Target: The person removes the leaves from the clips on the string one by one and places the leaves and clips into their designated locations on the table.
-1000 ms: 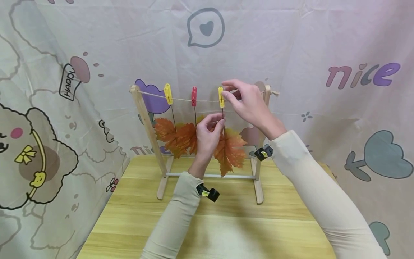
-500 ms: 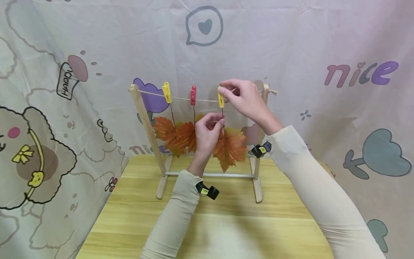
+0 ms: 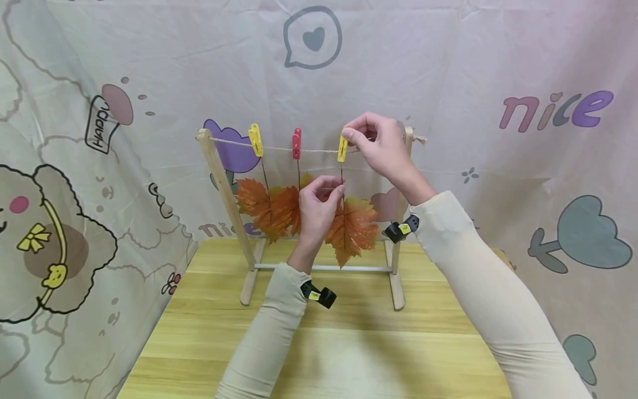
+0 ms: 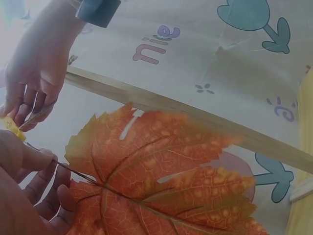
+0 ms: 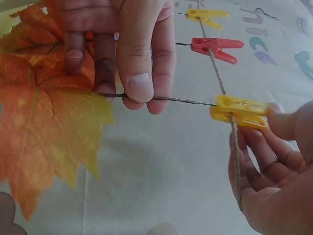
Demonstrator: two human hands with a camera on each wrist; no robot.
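Note:
My left hand (image 3: 318,206) pinches the thin dark stem (image 5: 176,100) of an orange artificial maple leaf (image 3: 353,224) between thumb and fingers. The leaf hangs below, its blade filling much of the left wrist view. Above it, my right hand (image 3: 382,145) grips the handle end of a yellow clothespin (image 5: 238,110) with the thumb on it. That clothespin sits across the rope (image 5: 216,73), and the tip of the stem reaches its front end. Further left along the rope, a red clothespin (image 3: 297,144) and another yellow clothespin (image 3: 256,141) each hold a leaf stem.
The rope runs between two posts of a wooden stand (image 3: 226,194), with a pale bar (image 3: 359,268) low across it. The stand rests on a wood-grain table (image 3: 199,332). A printed curtain (image 3: 423,66) hangs behind. More orange leaves (image 3: 256,199) hang left of my left hand.
My right hand has risen slightly, and the yellow clothespin in it now tilts to the right at the top. My left hand still pinches the stem in nearly the same place.

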